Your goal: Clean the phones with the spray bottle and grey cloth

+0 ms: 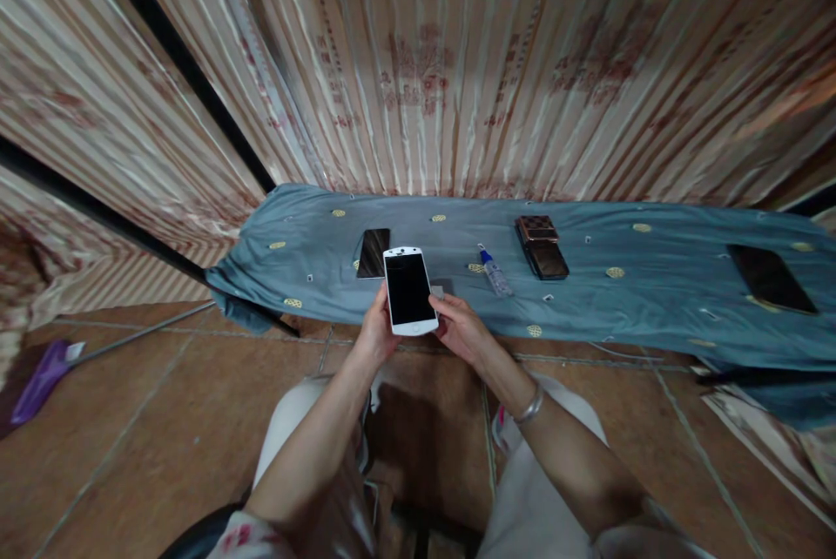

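Observation:
A white smartphone point(410, 291) with a dark screen is held between my two hands, just over the near edge of the cloth-covered bench. My left hand point(379, 324) grips its left side. On the other side, my right hand point(459, 326) holds the lower right edge, thumb at the front rim. Part of a small pale item point(438, 291) shows behind the phone near my right thumb; I cannot tell what it is. Just beyond the phone, a black phone point(374, 252) lies on the cloth. To the right lies a small clear bottle point(497, 276) with a blue top.
A blue-grey patterned cloth point(313, 232) covers the long bench. On it lie a dark brown case point(542, 247) and another black phone point(772, 279) far right. Striped curtains point(424, 63) hang behind, with black poles point(189, 63) at left. A purple broom head point(43, 380) rests on the tiled floor.

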The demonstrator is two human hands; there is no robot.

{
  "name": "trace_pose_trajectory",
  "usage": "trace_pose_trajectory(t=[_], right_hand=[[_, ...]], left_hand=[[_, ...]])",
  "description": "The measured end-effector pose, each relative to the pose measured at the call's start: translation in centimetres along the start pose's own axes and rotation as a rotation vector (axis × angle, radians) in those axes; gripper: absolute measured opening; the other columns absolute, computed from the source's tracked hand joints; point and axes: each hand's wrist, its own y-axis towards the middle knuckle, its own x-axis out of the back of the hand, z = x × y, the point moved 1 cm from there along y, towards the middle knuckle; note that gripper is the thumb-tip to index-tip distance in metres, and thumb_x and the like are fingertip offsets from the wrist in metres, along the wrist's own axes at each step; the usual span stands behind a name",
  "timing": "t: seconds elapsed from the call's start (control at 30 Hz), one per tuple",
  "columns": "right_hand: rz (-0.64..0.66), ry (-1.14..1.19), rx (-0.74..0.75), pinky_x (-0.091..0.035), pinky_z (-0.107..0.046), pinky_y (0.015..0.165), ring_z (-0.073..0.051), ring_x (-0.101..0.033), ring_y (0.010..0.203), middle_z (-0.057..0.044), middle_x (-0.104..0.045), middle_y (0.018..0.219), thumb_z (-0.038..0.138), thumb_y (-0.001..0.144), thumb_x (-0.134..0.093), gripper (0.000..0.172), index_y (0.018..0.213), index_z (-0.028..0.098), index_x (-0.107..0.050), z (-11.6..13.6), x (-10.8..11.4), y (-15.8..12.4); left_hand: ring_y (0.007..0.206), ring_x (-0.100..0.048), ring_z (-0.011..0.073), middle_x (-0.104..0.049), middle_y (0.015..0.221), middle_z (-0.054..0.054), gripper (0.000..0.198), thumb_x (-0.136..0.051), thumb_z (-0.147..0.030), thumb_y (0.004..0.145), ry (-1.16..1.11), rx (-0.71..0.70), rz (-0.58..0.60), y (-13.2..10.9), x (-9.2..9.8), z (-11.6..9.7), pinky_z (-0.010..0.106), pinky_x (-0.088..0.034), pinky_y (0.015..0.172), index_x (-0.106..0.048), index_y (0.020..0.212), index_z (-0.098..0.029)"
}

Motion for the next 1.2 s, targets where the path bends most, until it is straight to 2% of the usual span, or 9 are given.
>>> trace_pose_trajectory(t=[0.2, 0.33, 0.5, 0.6, 0.67, 0.83, 0.93, 1.03, 1.2], right_hand=[[-0.021, -0.052, 0.0, -0.056, -0.024, 0.063, -0.013, -0.068, 0.066, 0.001, -0.075, 0.075, 0.038, 0.05, -0.094, 0.04, 0.08, 0.019, -0.076, 0.1, 0.0, -0.1], [-0.054, -0.159, 0.012, -0.057, -0.027, 0.065, -0.013, -0.068, 0.063, 0.0, -0.074, 0.072, 0.042, 0.047, -0.094, 0.043, 0.077, 0.017, -0.075, 0.0, 0.2, -0.2], [-0.065, -0.381, 0.06, -0.057, -0.029, 0.065, -0.014, -0.067, 0.062, 0.001, -0.072, 0.068, 0.047, 0.051, -0.09, 0.042, 0.075, 0.017, -0.074, 0.2, 0.8, 0.0], [-0.118, -0.515, 0.154, -0.054, -0.028, 0.059, -0.014, -0.064, 0.058, 0.0, -0.071, 0.066, 0.054, 0.055, -0.086, 0.042, 0.071, 0.018, -0.073, 1.2, 1.6, 0.2], [-0.19, -0.592, 0.265, -0.053, -0.028, 0.058, -0.015, -0.064, 0.058, -0.002, -0.072, 0.068, 0.06, 0.063, -0.079, 0.043, 0.073, 0.018, -0.074, 2.0, 2.2, 0.4], [-0.353, -0.874, 0.533, -0.055, -0.036, 0.074, -0.022, -0.068, 0.078, -0.006, -0.075, 0.084, 0.059, 0.088, -0.055, 0.044, 0.095, 0.02, -0.075, 3.4, 3.2, 0.4], [-0.289, -1.109, 0.677, -0.052, -0.042, 0.092, -0.025, -0.068, 0.098, -0.009, -0.074, 0.105, 0.047, 0.096, -0.044, 0.043, 0.117, 0.019, -0.07, 3.2, 2.7, 0.2], [-0.139, -1.303, 0.801, -0.042, -0.045, 0.109, -0.024, -0.057, 0.124, -0.011, -0.065, 0.131, 0.036, 0.1, -0.038, 0.043, 0.13, 0.018, -0.062, 2.6, 2.0, 0.2], [0.033, -1.513, 0.82, -0.033, -0.049, 0.118, -0.024, -0.045, 0.138, -0.011, -0.054, 0.144, 0.031, 0.101, -0.034, 0.045, 0.14, 0.019, -0.054, 1.0, 1.3, 0.2]], left_hand=[[0.086, -0.072, 0.0206, -0.077, 0.094, 0.011, 0.054, -0.033, -0.046, 0.1, 0.009, 0.023, 0.128, -1.0, -1.2, -0.1, 0.034, -0.052, 0.091, -0.072, 0.104, -0.009], [0.097, -0.07, 0.0255, -0.076, 0.096, 0.014, 0.056, -0.036, -0.051, 0.097, 0.027, 0.026, 0.144, -0.8, -0.8, -0.1, 0.038, -0.05, 0.097, -0.071, 0.105, -0.008], [0.108, -0.067, 0.031, -0.075, 0.1, 0.016, 0.06, -0.046, -0.061, 0.09, 0.041, 0.016, 0.188, -0.4, 0.0, -0.3, 0.042, -0.049, 0.098, -0.071, 0.103, -0.009], [0.108, -0.067, 0.0299, -0.075, 0.101, 0.015, 0.06, -0.049, -0.063, 0.088, 0.039, 0.01, 0.177, -0.2, 0.3, -0.5, 0.042, -0.05, 0.097, -0.071, 0.104, -0.011], [0.104, -0.068, 0.028, -0.074, 0.102, 0.014, 0.059, -0.049, -0.063, 0.088, 0.024, 0.026, 0.151, -0.2, 0.6, -0.6, 0.042, -0.051, 0.095, -0.07, 0.108, -0.012], [0.093, -0.07, 0.0267, -0.074, 0.099, 0.016, 0.063, -0.039, -0.062, 0.093, 0.01, 0.104, 0.112, -0.2, 0.7, 0.2, 0.045, -0.053, 0.09, -0.067, 0.114, -0.011], [0.091, -0.071, 0.0261, -0.074, 0.096, 0.016, 0.06, -0.037, -0.057, 0.095, 0.033, 0.157, 0.11, -0.4, 0.3, 1.3, 0.044, -0.054, 0.089, -0.067, 0.114, -0.009], [0.098, -0.07, 0.0268, -0.075, 0.099, 0.014, 0.053, -0.039, -0.052, 0.097, 0.06, 0.179, 0.109, -0.5, -0.2, 2.3, 0.044, -0.053, 0.092, -0.067, 0.116, -0.012], [0.113, -0.066, 0.0257, -0.075, 0.107, 0.01, 0.043, -0.046, -0.047, 0.096, 0.102, 0.137, 0.059, -0.6, -0.5, 2.9, 0.038, -0.049, 0.1, -0.07, 0.114, -0.016]])
